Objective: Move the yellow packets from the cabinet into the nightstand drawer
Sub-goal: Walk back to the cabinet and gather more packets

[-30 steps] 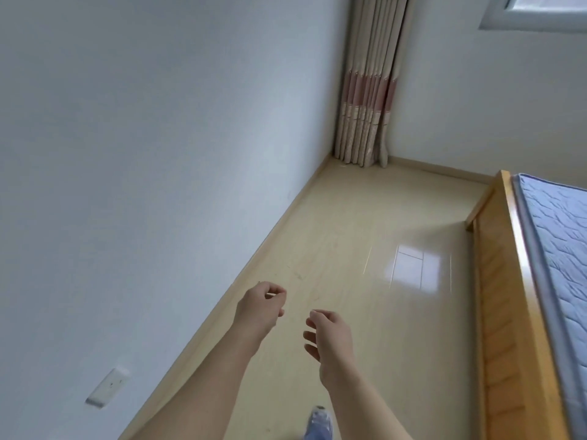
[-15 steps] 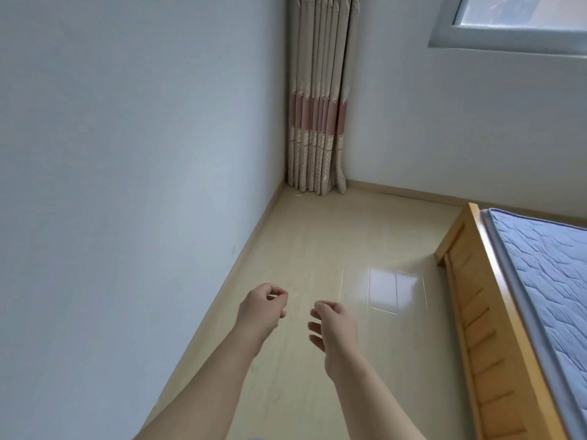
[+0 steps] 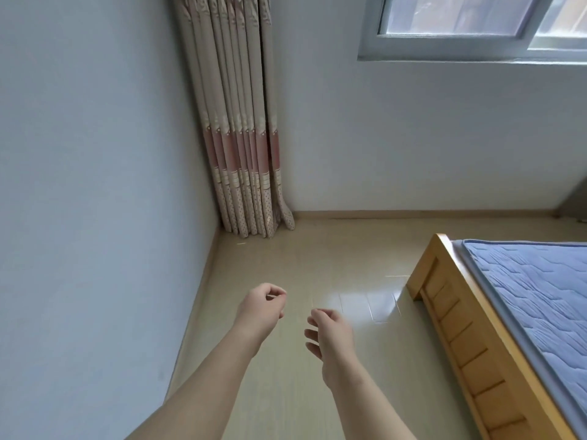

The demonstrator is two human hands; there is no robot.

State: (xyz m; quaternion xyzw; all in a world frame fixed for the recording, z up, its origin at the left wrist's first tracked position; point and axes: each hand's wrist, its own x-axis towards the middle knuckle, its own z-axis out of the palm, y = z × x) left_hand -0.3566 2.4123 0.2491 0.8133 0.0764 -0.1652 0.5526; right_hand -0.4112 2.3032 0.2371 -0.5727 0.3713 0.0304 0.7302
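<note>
Window (image 3: 460,14) now visible, left hand (image 3: 262,309) and right hand (image 3: 330,335) loosely curled, empty, glossy floor (image 3: 317,249), quilted mattress (image 3: 540,296)

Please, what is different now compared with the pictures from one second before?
The view has turned right and upward: the beige pleated curtain with pink bands sits further left, and the grey-framed window and the wooden bed with blue quilted mattress show more. The left hand and right hand stay held out, loosely curled, empty.

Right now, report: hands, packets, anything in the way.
Left hand and right hand loosely curled, holding nothing. No yellow packets, cabinet or nightstand in view. Bed frame on the right, curtain in the corner ahead.
</note>
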